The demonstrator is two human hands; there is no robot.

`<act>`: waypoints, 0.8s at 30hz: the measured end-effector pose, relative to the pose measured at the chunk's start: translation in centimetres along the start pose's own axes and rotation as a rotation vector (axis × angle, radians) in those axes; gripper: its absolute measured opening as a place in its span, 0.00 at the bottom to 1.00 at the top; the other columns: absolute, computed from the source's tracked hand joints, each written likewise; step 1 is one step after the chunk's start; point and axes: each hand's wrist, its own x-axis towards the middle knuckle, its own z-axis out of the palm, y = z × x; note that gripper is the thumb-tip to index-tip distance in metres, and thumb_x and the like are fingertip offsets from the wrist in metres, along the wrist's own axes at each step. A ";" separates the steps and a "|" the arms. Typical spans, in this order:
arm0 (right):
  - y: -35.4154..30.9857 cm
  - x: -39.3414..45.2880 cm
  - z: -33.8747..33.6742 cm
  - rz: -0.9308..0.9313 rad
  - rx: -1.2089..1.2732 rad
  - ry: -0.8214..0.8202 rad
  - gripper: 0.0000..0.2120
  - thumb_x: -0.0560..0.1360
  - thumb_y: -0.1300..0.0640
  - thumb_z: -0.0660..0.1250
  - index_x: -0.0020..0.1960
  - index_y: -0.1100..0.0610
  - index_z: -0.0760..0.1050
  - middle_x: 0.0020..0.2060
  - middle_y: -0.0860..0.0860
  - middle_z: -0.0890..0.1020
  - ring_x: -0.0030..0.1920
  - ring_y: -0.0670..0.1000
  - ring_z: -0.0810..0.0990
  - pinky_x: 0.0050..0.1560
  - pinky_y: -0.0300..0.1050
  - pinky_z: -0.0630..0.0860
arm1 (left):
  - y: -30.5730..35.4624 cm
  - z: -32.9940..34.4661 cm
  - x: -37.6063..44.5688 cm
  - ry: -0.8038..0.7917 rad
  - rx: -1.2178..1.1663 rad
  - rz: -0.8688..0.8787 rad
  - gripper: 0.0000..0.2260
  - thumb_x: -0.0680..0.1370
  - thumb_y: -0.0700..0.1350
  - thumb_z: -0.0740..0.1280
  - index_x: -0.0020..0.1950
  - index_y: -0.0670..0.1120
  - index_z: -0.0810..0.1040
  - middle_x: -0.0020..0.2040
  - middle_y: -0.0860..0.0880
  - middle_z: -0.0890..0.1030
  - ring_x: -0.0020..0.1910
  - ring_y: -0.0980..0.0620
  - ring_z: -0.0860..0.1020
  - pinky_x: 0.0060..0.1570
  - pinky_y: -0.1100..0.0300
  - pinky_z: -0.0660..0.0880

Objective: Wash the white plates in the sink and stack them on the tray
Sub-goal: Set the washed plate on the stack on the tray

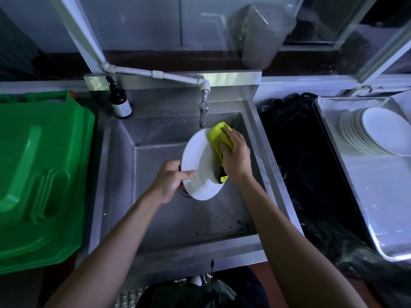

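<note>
A green bin lid (42, 174) lies left of the basin. A dark pump bottle (119, 101) stands behind it, near the tap (203, 110).

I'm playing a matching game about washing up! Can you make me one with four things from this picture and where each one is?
Things:
1. yellow cloth
2. stack of plates
3. brown bottle
4. green lid

Places:
A. on the metal tray at the right
B. left of the sink
C. under the right hand, against the white plate held by the left hand
D. on the sink's back left corner

Pairs: 1-C, 2-A, 3-D, 4-B
</note>
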 end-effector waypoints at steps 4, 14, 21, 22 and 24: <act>-0.1 -0.9 -0.6 -0.052 -0.018 -0.007 0.25 0.75 0.67 0.64 0.71 0.56 0.73 0.69 0.52 0.73 0.67 0.49 0.72 0.61 0.22 0.60 | -0.1 1.1 0.7 -0.001 0.135 0.038 0.06 0.68 0.42 0.73 0.44 0.50 0.85 0.43 0.44 0.86 0.41 0.45 0.84 0.39 0.43 0.80; 1.4 -2.0 -5.9 -0.092 -0.194 -0.035 0.25 0.72 0.71 0.65 0.68 0.59 0.76 0.66 0.56 0.76 0.65 0.55 0.74 0.60 0.31 0.64 | 1.8 4.4 2.7 0.006 0.559 0.226 0.03 0.75 0.46 0.70 0.42 0.54 0.80 0.34 0.60 0.80 0.33 0.61 0.75 0.36 0.59 0.70; 3.8 -1.7 -12.1 -0.056 -0.264 -0.011 0.24 0.72 0.71 0.66 0.67 0.59 0.77 0.65 0.55 0.76 0.63 0.57 0.75 0.61 0.40 0.69 | 5.7 9.8 4.3 -0.038 0.859 0.451 0.19 0.78 0.38 0.67 0.31 0.54 0.65 0.25 0.58 0.68 0.25 0.58 0.65 0.26 0.63 0.60; 4.3 -1.7 -13.0 -0.052 -0.272 0.005 0.24 0.71 0.71 0.66 0.66 0.59 0.77 0.65 0.56 0.77 0.62 0.58 0.76 0.61 0.40 0.69 | 6.3 10.9 4.6 -0.055 0.914 0.478 0.17 0.78 0.39 0.66 0.32 0.53 0.67 0.25 0.55 0.67 0.26 0.56 0.67 0.26 0.62 0.60; 5.3 -1.7 -15.0 -0.035 -0.272 0.044 0.24 0.71 0.72 0.66 0.66 0.59 0.78 0.64 0.56 0.77 0.61 0.58 0.76 0.59 0.42 0.71 | 7.2 13.2 5.3 -0.100 1.050 0.558 0.10 0.79 0.39 0.64 0.38 0.47 0.73 0.27 0.52 0.67 0.31 0.42 0.72 0.29 0.53 0.65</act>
